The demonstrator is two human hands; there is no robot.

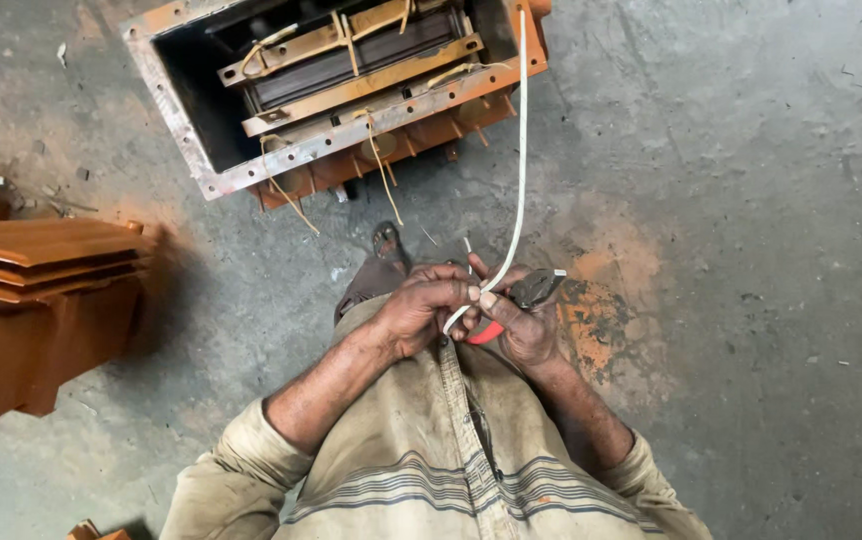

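Your left hand (pixel 419 310) is curled in front of your chest, forearm angled up from the rolled sleeve, its fingers closed and pinching the white cable (pixel 521 150) at its lower end, just where your fingertips (pixel 473 293) meet those of the other hand. Your right hand (pixel 521 322) sits touching the left, fingers wrapped shut around red-handled pliers (pixel 521 300), whose grey nose pokes out just past your knuckles. From your fingers the cable rises well away to the orange metal box (pixel 341 95) on the concrete floor (pixel 751 250), beyond your fingertips.
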